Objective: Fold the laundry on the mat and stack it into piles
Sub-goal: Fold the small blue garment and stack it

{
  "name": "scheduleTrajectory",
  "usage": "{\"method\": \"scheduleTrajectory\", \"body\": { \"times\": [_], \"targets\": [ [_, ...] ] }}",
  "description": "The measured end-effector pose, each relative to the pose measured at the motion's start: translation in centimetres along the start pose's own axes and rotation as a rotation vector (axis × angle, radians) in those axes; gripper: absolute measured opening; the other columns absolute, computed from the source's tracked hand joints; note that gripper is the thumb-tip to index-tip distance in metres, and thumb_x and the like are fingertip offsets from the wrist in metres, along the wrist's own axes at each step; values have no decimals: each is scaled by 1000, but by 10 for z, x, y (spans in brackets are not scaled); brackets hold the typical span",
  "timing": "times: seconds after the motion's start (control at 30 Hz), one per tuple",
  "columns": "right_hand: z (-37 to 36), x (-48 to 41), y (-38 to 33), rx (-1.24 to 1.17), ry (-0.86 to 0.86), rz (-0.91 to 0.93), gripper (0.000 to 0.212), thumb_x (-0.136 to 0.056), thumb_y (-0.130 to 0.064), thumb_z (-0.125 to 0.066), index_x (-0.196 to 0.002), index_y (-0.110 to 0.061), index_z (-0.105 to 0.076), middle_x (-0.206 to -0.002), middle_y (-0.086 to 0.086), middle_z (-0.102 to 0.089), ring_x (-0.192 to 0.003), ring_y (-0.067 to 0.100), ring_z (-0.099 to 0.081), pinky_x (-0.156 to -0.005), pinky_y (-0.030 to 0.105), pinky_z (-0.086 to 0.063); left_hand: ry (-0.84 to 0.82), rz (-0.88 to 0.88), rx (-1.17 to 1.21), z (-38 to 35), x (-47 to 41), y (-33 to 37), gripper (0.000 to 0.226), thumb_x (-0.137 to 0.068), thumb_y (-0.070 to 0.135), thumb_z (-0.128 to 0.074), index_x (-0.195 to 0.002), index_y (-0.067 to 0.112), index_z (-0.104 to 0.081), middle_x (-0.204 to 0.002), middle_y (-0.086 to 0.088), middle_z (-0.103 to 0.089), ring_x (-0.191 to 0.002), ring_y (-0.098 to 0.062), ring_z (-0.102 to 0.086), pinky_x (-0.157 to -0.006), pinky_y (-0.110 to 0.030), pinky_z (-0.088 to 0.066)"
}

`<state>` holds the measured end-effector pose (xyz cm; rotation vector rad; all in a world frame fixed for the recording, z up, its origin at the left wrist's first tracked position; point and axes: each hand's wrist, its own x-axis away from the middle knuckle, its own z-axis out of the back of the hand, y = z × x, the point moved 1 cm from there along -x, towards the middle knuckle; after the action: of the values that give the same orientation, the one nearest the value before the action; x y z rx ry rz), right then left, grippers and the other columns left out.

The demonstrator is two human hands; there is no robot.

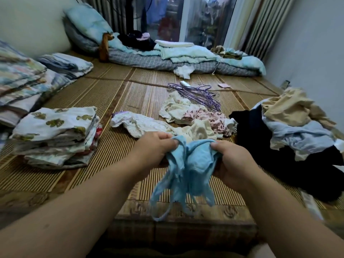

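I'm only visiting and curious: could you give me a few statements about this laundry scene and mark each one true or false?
1. The left hand and the right hand both grip the light blue strappy garment. True.
2. The stack of folded white cloths with green prints lies on the person's right. False: it lies on the left.
3. The purple wire hangers lie on the woven bamboo mat, beyond the loose clothes. True.
4. The heap of black, beige and pale blue clothes is neatly folded. False: it is crumpled and unfolded.
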<state>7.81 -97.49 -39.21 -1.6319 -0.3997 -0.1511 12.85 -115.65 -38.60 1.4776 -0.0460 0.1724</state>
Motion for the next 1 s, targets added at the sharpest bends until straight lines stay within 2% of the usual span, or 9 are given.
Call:
{"method": "scheduleTrajectory", "body": {
  "times": [0.1,0.23,0.33,0.47,0.53,0.6,0.73,0.8,1.0],
  "targets": [
    [-12,11,3,-50,-131,30,19,-99,-9,-45,-108,0,-60,-87,19,-71,-68,26,-67,-60,35,-56,-66,-9,-30,-27,8,3,13,-92,14,-60,-95,7,-71,-76,-7,-70,-66,-16,-67,-57,-25,-53],
    [-11,19,4,-42,-259,109,31,-88,-21,-61,-113,-2,-61,-103,22,-70,-90,32,-68,-83,48,-54,-110,6,44,-40,16,7,29,-98,31,-50,-101,9,-69,-85,-9,-72,-75,-17,-68,-64,-27,-51],
    [-3,21,3,36,-364,128,41,-75,0,-68,-115,-5,-61,-106,19,-70,-97,32,-68,-85,45,-55,-213,53,32,-34,22,13,27,-98,31,-48,-106,16,-69,-100,-8,-74,-87,-17,-71,-66,-22,-52],
    [2,20,-1,107,-401,147,39,-80,15,-50,-108,-6,-67,-99,20,-69,-87,31,-66,-84,46,-52,-28,-208,-291,-15,17,17,18,-83,26,-70,-101,26,-72,-95,2,-72,-80,-8,-67,-74,-28,-58],
    [2,19,-7,150,-421,151,37,-82,14,-48,-109,-4,-66,-98,20,-69,-84,31,-66,-80,43,-53,63,-307,-508,-6,13,16,42,-76,33,-77,-116,34,-64,-106,7,-62,-93,-10,-62,-84,-37,-57],
    [0,20,-17,189,-444,162,33,-85,14,-46,-108,-2,-64,-91,18,-70,-77,27,-66,-72,37,-55,-23,-230,-541,-1,9,15,59,-71,35,-81,-125,37,-57,-115,8,-56,-103,-12,-59,-89,-39,-55],
    [-7,14,-40,329,-415,251,26,-90,7,-50,-93,-11,-67,-81,8,-69,-74,21,-63,-69,33,-53,-197,-162,-496,11,2,17,26,-72,30,-78,-95,21,-70,-93,-3,-72,-90,-23,-68,-89,-49,-53],
    [-12,9,-51,429,-413,326,20,-92,-1,-55,-94,-16,-69,-88,8,-69,-80,21,-63,-74,36,-53,-210,-185,-464,19,0,24,29,-70,33,-71,-94,15,-70,-94,-10,-71,-88,-26,-67,-88,-50,-53],
    [-51,-7,-85,571,-428,388,32,-84,11,-57,-100,-17,-63,-94,5,-68,-78,14,-68,-67,26,-58,-12,-226,-684,61,-6,57,11,-81,21,-66,-92,19,-67,-86,-3,-69,-79,-19,-67,-63,-37,-58]
  ]
}}
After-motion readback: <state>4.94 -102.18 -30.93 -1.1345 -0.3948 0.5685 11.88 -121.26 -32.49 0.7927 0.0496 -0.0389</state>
